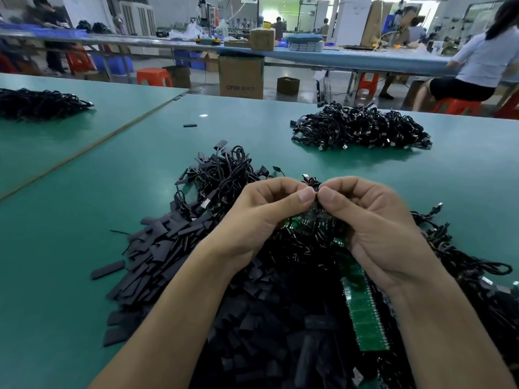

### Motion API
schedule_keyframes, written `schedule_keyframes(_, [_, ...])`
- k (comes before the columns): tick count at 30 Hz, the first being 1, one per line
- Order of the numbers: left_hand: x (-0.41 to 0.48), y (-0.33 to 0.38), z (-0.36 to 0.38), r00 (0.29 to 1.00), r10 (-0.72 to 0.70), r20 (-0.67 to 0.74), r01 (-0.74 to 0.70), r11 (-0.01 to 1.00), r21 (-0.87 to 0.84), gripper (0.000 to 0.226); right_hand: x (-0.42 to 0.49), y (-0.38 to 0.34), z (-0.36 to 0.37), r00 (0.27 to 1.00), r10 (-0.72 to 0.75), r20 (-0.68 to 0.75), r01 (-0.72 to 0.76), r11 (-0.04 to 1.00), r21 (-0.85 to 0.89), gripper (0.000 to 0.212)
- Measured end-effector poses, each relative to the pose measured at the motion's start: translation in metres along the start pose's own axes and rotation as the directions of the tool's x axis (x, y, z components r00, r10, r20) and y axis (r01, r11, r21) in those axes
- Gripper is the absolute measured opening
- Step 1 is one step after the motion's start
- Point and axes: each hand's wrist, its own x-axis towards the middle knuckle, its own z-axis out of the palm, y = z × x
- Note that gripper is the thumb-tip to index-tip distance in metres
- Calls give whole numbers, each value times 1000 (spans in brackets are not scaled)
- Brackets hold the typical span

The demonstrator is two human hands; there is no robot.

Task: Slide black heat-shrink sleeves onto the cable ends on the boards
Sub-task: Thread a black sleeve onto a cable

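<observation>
Nearest us, loose sleeves (157,256) lie heaped, too many to count, beside one green board strip (365,313) half buried under tangled cables (303,242). Above it our left hand (269,203) and right hand (373,217) both pinch, thumb to fingers, at one cable end (313,186); whether a sleeve is on it we cannot tell. Just beyond lies one sleeved heap (222,175) of cables, so we judge the job well under way with plenty left. Farther off on the table (84,192) we count a right heap (362,129), a left heap (36,103) and one stray sleeve (190,125).
</observation>
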Motion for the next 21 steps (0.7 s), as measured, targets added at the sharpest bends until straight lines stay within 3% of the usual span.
schedule_keyframes(4, [0,-1,2,997,-83,4,83,989,-122,21,0,0,1,999,54,-7,-53,996,67,13])
schedule_keyframes(7, [2,6,0,986,8,-164,-21,997,-78,20,1,-4,-7,978,79,-194,-70,996,52,13])
schedule_keyframes(10, [3,19,-2,871,234,-432,-300,949,-92,11,6,-5,-17,857,36,-514,-17,999,41,8])
schedule_keyframes(13, [-1,33,-5,689,468,-553,-506,857,95,12,8,-1,-24,736,-204,-645,-9,951,-310,23])
schedule_keyframes(15, [-4,42,-6,571,624,-533,-548,773,319,11,5,-2,-23,765,-354,-538,-52,798,-600,30])
schedule_keyframes(17, [-4,47,-3,520,720,-459,-542,694,474,10,0,-3,-17,843,-393,-367,-91,569,-818,33])
schedule_keyframes(19, [-4,45,0,523,761,-384,-470,634,615,15,-5,-3,-4,896,-379,-232,-113,310,-944,36])
schedule_keyframes(21, [-5,39,1,581,736,-348,-348,611,711,13,-11,-3,10,925,-356,-132,-85,145,-986,37])
